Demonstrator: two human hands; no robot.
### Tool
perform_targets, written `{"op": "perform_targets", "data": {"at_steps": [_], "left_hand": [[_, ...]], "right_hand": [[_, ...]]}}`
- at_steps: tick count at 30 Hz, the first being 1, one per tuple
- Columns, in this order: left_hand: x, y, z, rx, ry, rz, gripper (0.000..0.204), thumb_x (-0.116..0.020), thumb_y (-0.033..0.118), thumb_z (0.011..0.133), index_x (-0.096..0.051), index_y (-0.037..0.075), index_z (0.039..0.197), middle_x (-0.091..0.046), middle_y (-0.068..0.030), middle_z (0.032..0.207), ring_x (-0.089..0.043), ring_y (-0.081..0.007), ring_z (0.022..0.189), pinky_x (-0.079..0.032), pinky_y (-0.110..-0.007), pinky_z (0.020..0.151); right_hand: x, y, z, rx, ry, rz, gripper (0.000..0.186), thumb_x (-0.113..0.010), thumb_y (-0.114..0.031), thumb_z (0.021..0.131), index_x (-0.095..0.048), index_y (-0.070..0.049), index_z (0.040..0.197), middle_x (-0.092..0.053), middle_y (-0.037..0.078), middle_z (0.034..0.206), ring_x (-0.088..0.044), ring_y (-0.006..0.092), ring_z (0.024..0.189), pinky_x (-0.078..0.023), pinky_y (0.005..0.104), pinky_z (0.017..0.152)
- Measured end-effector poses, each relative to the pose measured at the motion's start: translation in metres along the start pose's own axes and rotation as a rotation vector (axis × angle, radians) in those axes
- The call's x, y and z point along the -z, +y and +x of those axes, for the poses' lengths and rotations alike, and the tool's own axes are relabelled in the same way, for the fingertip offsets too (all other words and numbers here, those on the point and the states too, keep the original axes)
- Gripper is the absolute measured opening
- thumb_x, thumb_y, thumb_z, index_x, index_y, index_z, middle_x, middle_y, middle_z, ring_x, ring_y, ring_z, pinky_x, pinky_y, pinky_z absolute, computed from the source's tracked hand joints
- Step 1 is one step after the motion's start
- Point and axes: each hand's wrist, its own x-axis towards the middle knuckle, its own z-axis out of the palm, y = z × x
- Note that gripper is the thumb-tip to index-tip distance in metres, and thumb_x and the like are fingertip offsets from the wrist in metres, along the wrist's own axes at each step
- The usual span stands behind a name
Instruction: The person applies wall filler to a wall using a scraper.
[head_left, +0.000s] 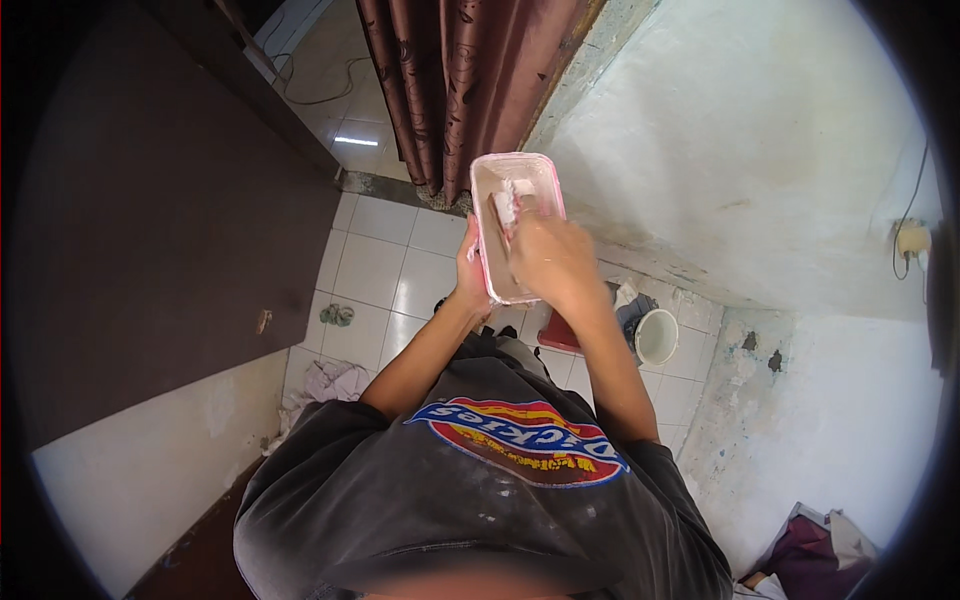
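Note:
A rectangular plastic tub (548, 166) with a pinkish, paste-smeared rim is held up in front of my chest. My left hand (470, 265) grips it from its left side and underneath, the thumb along the outer wall. My right hand (555, 255) is inside the tub's opening, fingers closed on a tool whose handle they hide. White paste (506, 205) clings to the tool's end against the inner wall; motion blur keeps its exact kind from showing.
A dark door (170, 230) stands at left, a maroon curtain (470, 90) hangs ahead. A patchy wall (740, 130) rises at right. On the tiled floor are a white bucket (656, 338), a red object (560, 333), green slippers (337, 315) and crumpled cloth (335, 385).

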Motion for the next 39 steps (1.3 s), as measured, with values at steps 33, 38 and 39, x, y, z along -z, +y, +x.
{"op": "perform_targets", "data": {"at_steps": [33,38,39], "left_hand": [[-0.039,0.045,0.014,0.302,-0.245,-0.047,0.062,-0.035,0.053,0.099,-0.042,0.004,0.137,-0.055,-0.0148,0.128,-0.057,-0.0278,0.114,-0.045,-0.043,0.1],[-0.036,0.048,0.017,0.246,-0.136,0.174,0.06,-0.035,0.05,0.099,-0.042,0.003,0.137,-0.054,-0.0151,0.129,-0.057,-0.0286,0.115,-0.045,-0.043,0.1],[-0.028,0.051,0.017,0.232,-0.168,0.102,0.06,-0.035,0.049,0.1,-0.041,0.003,0.138,-0.055,-0.0151,0.129,-0.057,-0.0289,0.115,-0.046,-0.043,0.1]], "right_hand": [[0.005,0.059,-0.078,-0.319,0.743,1.012,0.022,-0.057,-0.012,0.095,-0.054,0.004,0.111,-0.064,0.008,0.092,-0.056,0.0088,0.081,-0.047,0.0255,0.072],[-0.018,0.093,-0.077,-0.329,0.7,1.252,0.021,-0.055,-0.01,0.095,-0.055,0.002,0.112,-0.062,0.003,0.09,-0.053,0.0052,0.072,-0.044,0.0207,0.064],[-0.029,0.099,-0.072,-0.294,0.77,1.24,0.021,-0.054,-0.01,0.095,-0.055,0.0,0.113,-0.061,0.002,0.088,-0.049,0.0033,0.066,-0.041,0.0193,0.058]]}}
